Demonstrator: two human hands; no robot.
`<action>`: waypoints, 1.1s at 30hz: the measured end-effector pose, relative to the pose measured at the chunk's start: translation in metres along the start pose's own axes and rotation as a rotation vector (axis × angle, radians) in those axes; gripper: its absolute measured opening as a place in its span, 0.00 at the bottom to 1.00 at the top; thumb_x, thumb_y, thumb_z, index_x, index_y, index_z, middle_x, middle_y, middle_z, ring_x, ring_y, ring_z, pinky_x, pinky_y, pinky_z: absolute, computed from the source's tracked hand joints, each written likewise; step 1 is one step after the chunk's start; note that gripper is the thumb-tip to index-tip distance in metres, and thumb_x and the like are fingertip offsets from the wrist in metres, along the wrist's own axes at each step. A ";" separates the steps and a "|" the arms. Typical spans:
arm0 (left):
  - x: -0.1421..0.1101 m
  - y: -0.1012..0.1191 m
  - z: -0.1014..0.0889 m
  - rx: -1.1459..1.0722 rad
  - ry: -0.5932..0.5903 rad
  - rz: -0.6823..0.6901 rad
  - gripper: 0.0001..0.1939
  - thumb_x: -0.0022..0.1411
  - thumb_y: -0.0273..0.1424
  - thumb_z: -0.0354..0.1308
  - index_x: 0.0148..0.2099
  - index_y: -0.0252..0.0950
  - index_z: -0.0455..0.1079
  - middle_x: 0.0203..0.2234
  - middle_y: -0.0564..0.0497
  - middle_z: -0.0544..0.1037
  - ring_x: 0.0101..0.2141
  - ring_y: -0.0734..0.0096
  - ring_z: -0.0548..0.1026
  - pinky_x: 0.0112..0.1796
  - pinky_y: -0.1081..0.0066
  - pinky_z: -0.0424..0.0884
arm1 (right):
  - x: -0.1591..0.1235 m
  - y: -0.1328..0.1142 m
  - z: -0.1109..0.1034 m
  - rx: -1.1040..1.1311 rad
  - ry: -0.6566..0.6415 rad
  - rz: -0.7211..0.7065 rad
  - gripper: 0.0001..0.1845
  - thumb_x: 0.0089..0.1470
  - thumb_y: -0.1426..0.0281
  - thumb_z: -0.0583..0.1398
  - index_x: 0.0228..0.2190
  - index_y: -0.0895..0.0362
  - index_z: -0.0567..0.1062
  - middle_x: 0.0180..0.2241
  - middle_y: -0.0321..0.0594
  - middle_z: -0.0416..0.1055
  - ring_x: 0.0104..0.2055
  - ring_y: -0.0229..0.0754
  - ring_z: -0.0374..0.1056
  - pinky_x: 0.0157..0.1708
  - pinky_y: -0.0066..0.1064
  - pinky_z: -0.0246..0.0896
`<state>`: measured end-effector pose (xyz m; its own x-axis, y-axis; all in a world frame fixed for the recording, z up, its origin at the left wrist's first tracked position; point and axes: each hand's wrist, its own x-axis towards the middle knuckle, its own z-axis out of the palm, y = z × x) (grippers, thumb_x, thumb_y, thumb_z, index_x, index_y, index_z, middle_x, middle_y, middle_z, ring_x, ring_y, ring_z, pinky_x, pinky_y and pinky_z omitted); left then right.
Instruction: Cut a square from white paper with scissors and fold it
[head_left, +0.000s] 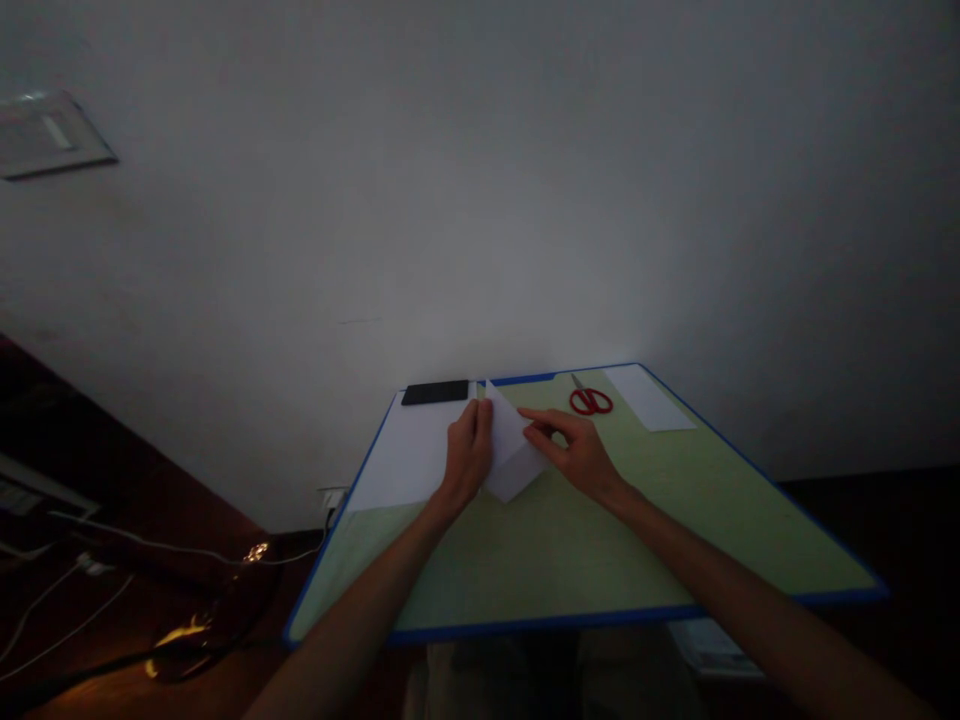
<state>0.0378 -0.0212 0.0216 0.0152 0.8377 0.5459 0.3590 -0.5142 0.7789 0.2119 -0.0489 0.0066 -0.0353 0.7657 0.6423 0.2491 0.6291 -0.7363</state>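
Note:
Between my hands, over the middle of the table, a folded sheet of white paper (509, 455) is held up at a slant. My left hand (469, 447) is closed on its left edge, thumb uppermost. At the right edge, my right hand (576, 450) pinches the paper between thumb and fingers. Red-handled scissors (591, 401) lie just beyond my right hand, blades pointing away. To the left, flat white paper (409, 450) rests on the table, with a black phone-like slab (435, 392) across its far end.
The pale green table (585, 560) has a blue edge and stands against a grey wall (480, 200). A white paper strip (649, 398) lies at its far right. Cables (187, 550) and a wall socket (331, 496) are at the left, and a framed item (49, 135) hangs above.

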 end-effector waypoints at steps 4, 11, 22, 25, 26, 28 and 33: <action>0.001 0.000 0.000 -0.089 -0.044 -0.050 0.18 0.66 0.46 0.52 0.32 0.36 0.66 0.22 0.55 0.67 0.24 0.74 0.64 0.24 0.74 0.57 | 0.001 -0.003 -0.001 -0.035 -0.028 -0.048 0.15 0.58 0.67 0.61 0.46 0.53 0.80 0.32 0.39 0.77 0.31 0.39 0.70 0.35 0.32 0.67; -0.001 0.002 0.000 -0.158 -0.125 -0.081 0.18 0.64 0.46 0.55 0.33 0.36 0.67 0.20 0.56 0.68 0.21 0.76 0.63 0.22 0.76 0.56 | 0.003 -0.001 0.002 0.058 0.000 0.039 0.16 0.55 0.66 0.64 0.46 0.55 0.79 0.35 0.42 0.79 0.34 0.41 0.73 0.37 0.33 0.70; 0.002 0.011 -0.004 -0.265 -0.004 -0.078 0.16 0.60 0.44 0.60 0.33 0.35 0.70 0.23 0.55 0.71 0.25 0.74 0.67 0.25 0.76 0.62 | 0.002 -0.002 0.001 0.039 -0.105 -0.019 0.15 0.57 0.66 0.63 0.46 0.54 0.80 0.34 0.41 0.78 0.34 0.40 0.72 0.36 0.32 0.68; 0.003 0.010 -0.004 -0.319 0.001 -0.107 0.16 0.59 0.44 0.61 0.34 0.35 0.71 0.24 0.54 0.72 0.25 0.74 0.68 0.25 0.75 0.63 | 0.002 -0.003 0.000 0.026 -0.120 -0.029 0.15 0.58 0.66 0.62 0.47 0.53 0.80 0.34 0.41 0.78 0.34 0.40 0.72 0.36 0.33 0.67; 0.004 0.010 -0.004 -0.321 0.003 -0.111 0.16 0.59 0.45 0.61 0.34 0.35 0.71 0.24 0.53 0.73 0.25 0.74 0.69 0.25 0.75 0.63 | 0.002 -0.002 0.001 0.027 -0.123 -0.026 0.15 0.58 0.66 0.62 0.47 0.53 0.79 0.34 0.41 0.78 0.35 0.40 0.72 0.36 0.33 0.68; 0.004 0.011 -0.004 -0.297 0.017 -0.103 0.16 0.59 0.45 0.61 0.34 0.35 0.71 0.24 0.53 0.73 0.24 0.73 0.69 0.25 0.75 0.63 | 0.002 -0.002 0.001 0.043 -0.125 -0.006 0.16 0.58 0.65 0.62 0.47 0.52 0.79 0.36 0.41 0.78 0.36 0.41 0.73 0.37 0.33 0.68; 0.003 0.014 -0.007 -0.218 0.067 -0.081 0.15 0.60 0.43 0.60 0.32 0.36 0.69 0.21 0.55 0.70 0.22 0.75 0.67 0.23 0.76 0.61 | 0.002 -0.003 0.003 0.071 -0.124 0.059 0.14 0.57 0.64 0.63 0.44 0.54 0.80 0.37 0.42 0.80 0.37 0.42 0.74 0.37 0.33 0.68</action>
<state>0.0361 -0.0275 0.0363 -0.0702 0.8676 0.4923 0.1461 -0.4793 0.8654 0.2084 -0.0488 0.0091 -0.1432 0.8097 0.5692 0.1850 0.5869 -0.7883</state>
